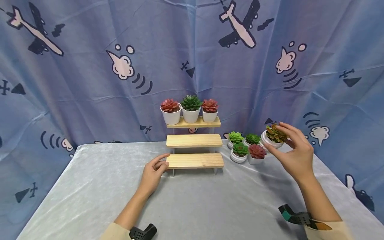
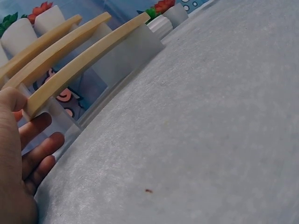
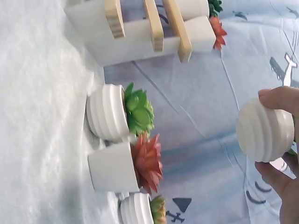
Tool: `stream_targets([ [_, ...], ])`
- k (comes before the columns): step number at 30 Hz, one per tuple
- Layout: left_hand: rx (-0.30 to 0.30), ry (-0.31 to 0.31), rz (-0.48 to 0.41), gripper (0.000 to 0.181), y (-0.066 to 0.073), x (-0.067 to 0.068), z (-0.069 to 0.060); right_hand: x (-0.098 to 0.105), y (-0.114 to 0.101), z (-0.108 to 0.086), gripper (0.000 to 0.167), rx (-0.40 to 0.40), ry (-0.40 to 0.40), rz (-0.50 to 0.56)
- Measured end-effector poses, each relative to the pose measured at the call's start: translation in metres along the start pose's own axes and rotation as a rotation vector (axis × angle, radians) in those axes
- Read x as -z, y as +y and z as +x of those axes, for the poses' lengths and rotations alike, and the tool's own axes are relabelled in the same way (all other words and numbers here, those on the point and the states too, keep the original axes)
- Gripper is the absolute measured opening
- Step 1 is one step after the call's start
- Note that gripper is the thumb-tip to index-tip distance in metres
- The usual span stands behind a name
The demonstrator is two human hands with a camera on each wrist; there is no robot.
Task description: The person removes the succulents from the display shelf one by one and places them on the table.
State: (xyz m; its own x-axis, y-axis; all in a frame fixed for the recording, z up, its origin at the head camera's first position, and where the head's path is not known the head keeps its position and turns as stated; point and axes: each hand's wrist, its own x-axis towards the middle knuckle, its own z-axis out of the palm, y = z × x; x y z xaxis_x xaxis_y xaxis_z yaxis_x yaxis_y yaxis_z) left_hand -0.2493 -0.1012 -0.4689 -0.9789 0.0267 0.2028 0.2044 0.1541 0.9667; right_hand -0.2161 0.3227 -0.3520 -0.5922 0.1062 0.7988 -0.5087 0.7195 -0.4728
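Holding up a small round white pot (image 1: 271, 142) with a yellow-green plant (image 1: 276, 134) in the right grip (image 1: 295, 155), thumb on one side and fingers on the other. Up in the air above the worktop (image 1: 99, 186), just to the right of a bunch of four little pots (image 1: 238, 158) and well apart from the wooden stand (image 1: 194, 140). Holding the left end of the bottom shelf (image 1: 195, 160) in the left grip (image 1: 152, 175), with thumb and pointing finger close to each other, and the other fingers near the clear leg (image 2: 63, 122).

In the bunch, at the back: a bright green plant (image 1: 235, 137) and a dark green plant (image 1: 252, 138). At the front: a green plant (image 1: 240, 149) and a red plant (image 1: 257, 151), all in white pots and close to each other.

On the top shelf (image 1: 193, 125), in a row: a red plant in a round pot (image 1: 171, 118), a dark green one in the middle pot (image 1: 191, 116), and another red one in a square pot (image 1: 209, 116). Behind, a blue curtain (image 1: 168, 50) with planes on it.
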Motion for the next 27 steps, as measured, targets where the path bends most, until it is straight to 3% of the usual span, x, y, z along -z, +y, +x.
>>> stream_targets([
  [9, -0.002, 0.009, -0.001, 0.034, 0.002, 0.000, -0.001, 0.008, 0.019, -0.003, 0.067, -0.071, 0.002, -0.023],
  [18, -0.003, 0.002, 0.008, 0.033, 0.002, -0.001, -0.002, 0.006, 0.050, -0.013, 0.064, -0.166, -0.054, -0.066],
  [27, -0.007, -0.003, 0.005, 0.034, 0.001, -0.001, -0.001, 0.001, 0.082, -0.028, 0.065, -0.138, -0.071, -0.140],
])
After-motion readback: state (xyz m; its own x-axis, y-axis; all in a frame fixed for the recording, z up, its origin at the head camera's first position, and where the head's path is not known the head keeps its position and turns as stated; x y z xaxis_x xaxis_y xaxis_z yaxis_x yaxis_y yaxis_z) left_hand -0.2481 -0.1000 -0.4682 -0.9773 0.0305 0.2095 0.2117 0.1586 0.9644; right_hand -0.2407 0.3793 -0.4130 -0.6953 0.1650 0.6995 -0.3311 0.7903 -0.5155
